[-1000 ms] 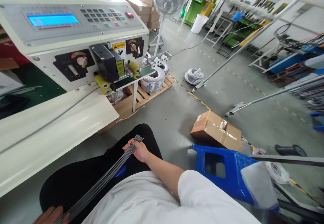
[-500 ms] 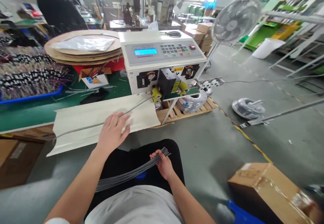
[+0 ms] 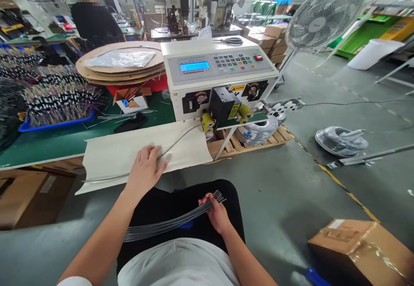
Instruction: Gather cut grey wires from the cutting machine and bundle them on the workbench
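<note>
My right hand [image 3: 217, 213] is closed around a bundle of cut grey wires [image 3: 168, 224] that lies across my lap. My left hand [image 3: 146, 169] reaches forward onto the white curved tray [image 3: 106, 156], its fingers bent over a single grey wire [image 3: 176, 141] that comes out of the cutting machine [image 3: 220, 72]. That wire runs from the machine's yellow rollers [image 3: 208, 122] along the tray under my fingers. Whether the fingers pinch it or only rest on it does not show.
A green bench [image 3: 48, 141] holds stacks of striped wires [image 3: 54, 96], cardboard discs [image 3: 121, 64] and a small box. Wire coils sit on a wooden pallet [image 3: 258, 137]. A cardboard box [image 3: 362, 247] lies on the floor at right, a fan [image 3: 325, 16] behind. A person [image 3: 95, 20] stands at back left.
My left hand left the bundle on my lap, reached up and settled on the wire in the tray. My head turned left and up. My right hand kept its hold.
</note>
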A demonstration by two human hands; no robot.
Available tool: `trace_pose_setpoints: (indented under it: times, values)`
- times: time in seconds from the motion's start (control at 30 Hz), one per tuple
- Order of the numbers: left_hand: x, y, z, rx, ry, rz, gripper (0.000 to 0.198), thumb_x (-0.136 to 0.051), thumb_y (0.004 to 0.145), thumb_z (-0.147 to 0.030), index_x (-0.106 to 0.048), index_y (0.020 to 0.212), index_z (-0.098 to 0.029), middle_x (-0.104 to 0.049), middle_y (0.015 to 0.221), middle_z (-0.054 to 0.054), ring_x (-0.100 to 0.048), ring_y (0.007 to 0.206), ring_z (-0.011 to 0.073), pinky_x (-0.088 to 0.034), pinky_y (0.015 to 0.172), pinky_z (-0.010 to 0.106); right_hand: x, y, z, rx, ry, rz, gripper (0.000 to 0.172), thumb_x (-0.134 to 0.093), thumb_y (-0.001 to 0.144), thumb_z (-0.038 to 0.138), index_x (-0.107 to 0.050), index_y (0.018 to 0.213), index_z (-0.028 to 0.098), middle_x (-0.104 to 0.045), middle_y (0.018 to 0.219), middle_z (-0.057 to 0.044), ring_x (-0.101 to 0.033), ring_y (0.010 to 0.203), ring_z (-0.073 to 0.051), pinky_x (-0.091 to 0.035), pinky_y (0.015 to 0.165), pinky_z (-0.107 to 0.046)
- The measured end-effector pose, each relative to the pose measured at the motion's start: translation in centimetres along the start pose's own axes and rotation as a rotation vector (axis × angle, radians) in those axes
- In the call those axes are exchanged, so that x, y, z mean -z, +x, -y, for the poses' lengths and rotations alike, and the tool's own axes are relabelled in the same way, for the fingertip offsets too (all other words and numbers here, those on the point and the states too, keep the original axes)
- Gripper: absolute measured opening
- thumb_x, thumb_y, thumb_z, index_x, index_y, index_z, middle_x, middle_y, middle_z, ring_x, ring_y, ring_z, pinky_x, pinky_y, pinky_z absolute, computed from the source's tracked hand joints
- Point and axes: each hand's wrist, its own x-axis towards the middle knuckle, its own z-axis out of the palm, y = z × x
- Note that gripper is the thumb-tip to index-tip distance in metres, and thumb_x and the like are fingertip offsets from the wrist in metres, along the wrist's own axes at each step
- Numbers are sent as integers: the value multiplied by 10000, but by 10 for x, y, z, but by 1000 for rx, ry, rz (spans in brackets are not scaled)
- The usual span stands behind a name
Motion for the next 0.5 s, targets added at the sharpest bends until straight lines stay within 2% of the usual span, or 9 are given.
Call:
trace_pose_setpoints:
  times: [0.13, 0.2, 0.3, 0.37, 0.5]
  values:
    - [19, -20, 12, -64, -40, 208, 359, -475, 970, -469, -559, 1221, -226, -608, 1123, 92, -587, 1052, 248, -498, 888, 392, 0, 0, 1, -5, 9, 33, 243, -719, 828, 476, -714, 948, 266, -652, 775, -6, -682, 866, -243, -504, 924, -444]
    - [30, -32, 14, -92, -46, 188, 217, -493, 977, -392, -603, 1068, -229, -642, 995, 53, -610, 946, 211, -497, 821, 346, 0, 1, 1, -11, 16, 40, 270, -721, 831, 469, -721, 991, 252, -665, 774, -8, -682, 865, -241, -499, 918, -434]
    - [38, -59, 6, -188, -47, 63, 64, -572, 942, -261, -617, 971, -226, -668, 897, 20, -620, 843, 169, -484, 779, 306, -1, 2, 1, -29, 15, 32, 345, -715, 836, 482, -718, 1060, 220, -729, 856, -49, -693, 929, -260, -486, 945, -451]
    - [32, -84, -8, -243, -63, 63, 72, -613, 914, -222, -625, 985, -223, -679, 889, 17, -619, 811, 156, -482, 754, 293, -1, 1, 1, -41, 22, 26, 383, -711, 840, 483, -712, 1093, 197, -759, 951, -88, -696, 988, -271, -470, 984, -470]
    - [-6, -138, -43, -166, -130, 236, 84, -557, 945, -234, -635, 948, -203, -666, 856, 34, -616, 787, 159, -486, 699, 289, -1, 0, 0, -53, 85, 38, 394, -704, 851, 458, -701, 1134, 184, -743, 1142, -121, -676, 1112, -275, -441, 1053, -474]
